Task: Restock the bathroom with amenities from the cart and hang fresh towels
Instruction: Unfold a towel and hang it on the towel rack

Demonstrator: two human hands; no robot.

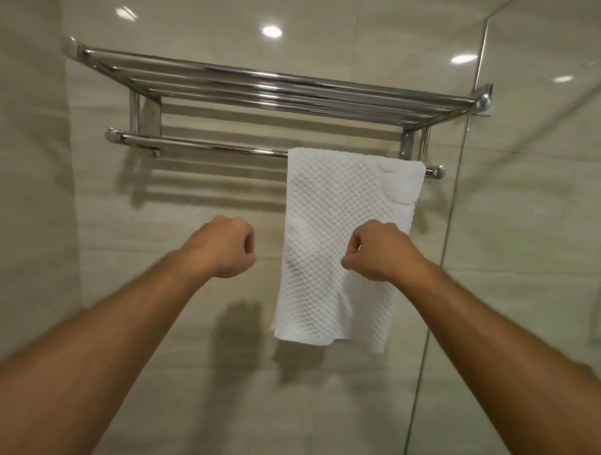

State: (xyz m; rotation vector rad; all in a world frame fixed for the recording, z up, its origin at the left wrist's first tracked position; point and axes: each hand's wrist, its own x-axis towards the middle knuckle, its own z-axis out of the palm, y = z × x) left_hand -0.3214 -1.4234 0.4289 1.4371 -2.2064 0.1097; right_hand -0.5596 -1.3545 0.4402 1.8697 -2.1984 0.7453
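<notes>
we count one white towel [343,251], one chrome towel rack [276,85] with one hanging bar [198,146], and two hands.

towel [330,229] | white, waffle-textured | draped over lower bar [198,146], right end | hanging straight

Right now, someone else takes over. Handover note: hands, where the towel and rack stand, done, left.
Left hand: raised in front of the wall tiles, fingers curled, holding nothing, apart from the towel.
Right hand: fingers curled, in front of the white towel; whether it pinches the cloth cannot be told.
Towel: draped over the lower bar of the chrome rack, at its right end, lower edge a bit uneven.
Done: one towel hung.
Left: the rack's top shelf shows no towels, left part of the bar is bare. Cart and amenities are not in view, so their state is unknown.
</notes>
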